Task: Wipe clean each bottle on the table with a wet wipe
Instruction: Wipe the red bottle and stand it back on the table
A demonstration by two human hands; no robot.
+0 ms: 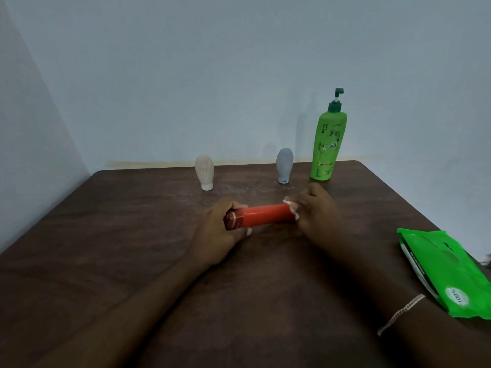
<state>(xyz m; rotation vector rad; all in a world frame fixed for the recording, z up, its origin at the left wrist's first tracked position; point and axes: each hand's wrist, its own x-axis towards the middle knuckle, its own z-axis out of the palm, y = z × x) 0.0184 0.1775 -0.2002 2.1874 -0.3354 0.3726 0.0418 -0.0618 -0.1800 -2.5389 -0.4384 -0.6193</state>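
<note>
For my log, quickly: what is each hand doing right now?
Left hand: grips the red bottle at its cap end.
Right hand: holds a white wipe on the bottle's other end.

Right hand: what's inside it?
A white wipe, held against the end of the red bottle; only scraps show. The right hand covers the rest.

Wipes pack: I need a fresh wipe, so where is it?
In the head view, the wipes pack lies flat at the table's right edge, right of the right hand and nearer than the pump bottle.
</note>
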